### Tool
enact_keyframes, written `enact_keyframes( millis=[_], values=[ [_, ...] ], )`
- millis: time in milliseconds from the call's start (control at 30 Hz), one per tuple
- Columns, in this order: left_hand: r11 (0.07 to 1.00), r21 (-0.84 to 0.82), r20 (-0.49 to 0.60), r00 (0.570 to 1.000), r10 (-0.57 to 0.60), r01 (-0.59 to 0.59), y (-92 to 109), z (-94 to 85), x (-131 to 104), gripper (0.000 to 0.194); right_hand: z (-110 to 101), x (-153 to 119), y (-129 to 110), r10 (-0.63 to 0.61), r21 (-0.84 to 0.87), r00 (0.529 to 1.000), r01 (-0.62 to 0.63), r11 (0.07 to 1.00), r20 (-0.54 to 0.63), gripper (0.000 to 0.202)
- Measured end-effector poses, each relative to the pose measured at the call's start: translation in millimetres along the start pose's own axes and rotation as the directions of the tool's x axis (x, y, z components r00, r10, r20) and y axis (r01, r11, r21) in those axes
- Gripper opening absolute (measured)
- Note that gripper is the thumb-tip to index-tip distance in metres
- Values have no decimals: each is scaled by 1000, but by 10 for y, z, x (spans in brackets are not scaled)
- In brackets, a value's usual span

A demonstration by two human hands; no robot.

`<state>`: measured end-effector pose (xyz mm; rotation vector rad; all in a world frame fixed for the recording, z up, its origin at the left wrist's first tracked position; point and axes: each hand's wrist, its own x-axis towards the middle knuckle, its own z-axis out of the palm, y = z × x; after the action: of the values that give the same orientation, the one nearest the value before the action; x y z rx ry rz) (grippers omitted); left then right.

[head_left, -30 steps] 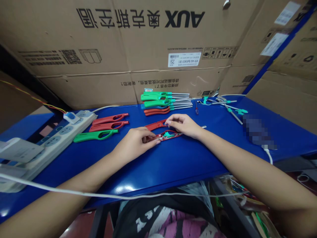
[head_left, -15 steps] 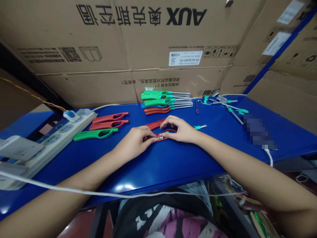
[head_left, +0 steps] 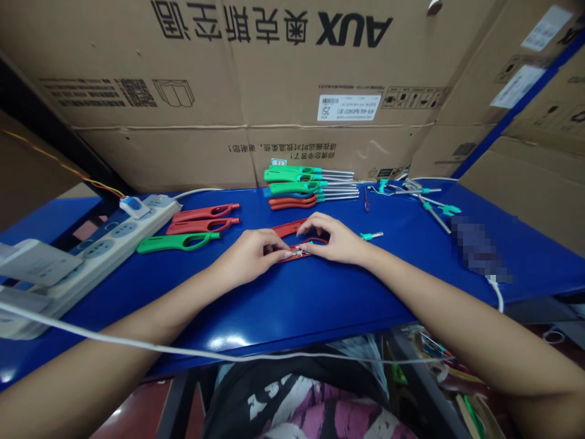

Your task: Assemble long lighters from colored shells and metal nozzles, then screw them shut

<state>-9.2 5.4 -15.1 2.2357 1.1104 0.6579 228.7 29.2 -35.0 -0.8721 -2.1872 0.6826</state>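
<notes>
Red lighter casing half [head_left: 301, 255]: one, lying open on blue tabletop [head_left: 274, 305], between my hands; left hand [head_left: 253, 253] pinched on its left end, right hand [head_left: 337, 240] arched over it, thumb and fingertips apart.

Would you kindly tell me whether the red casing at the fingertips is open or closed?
Open: the red casing shows exposed inner parts; another red piece lies behind it.

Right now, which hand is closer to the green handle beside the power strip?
Left. The left hand is right of the green handle, not touching it; the right hand is farther right.
</notes>
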Motion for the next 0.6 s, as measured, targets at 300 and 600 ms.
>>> enact_keyframes(
  millis=[300, 600],
  values=[
    [998, 48, -8, 999, 33, -33, 52, 2, -26, 20, 0, -2, -8, 1, -12, 1000, -1, 1000, -4, 21],
    [998, -6, -7, 998, -57, 57, 53, 18, -22, 20, 4, -3, 0, 9, -12, 1000, -9, 1000, -7, 22]
  ],
)
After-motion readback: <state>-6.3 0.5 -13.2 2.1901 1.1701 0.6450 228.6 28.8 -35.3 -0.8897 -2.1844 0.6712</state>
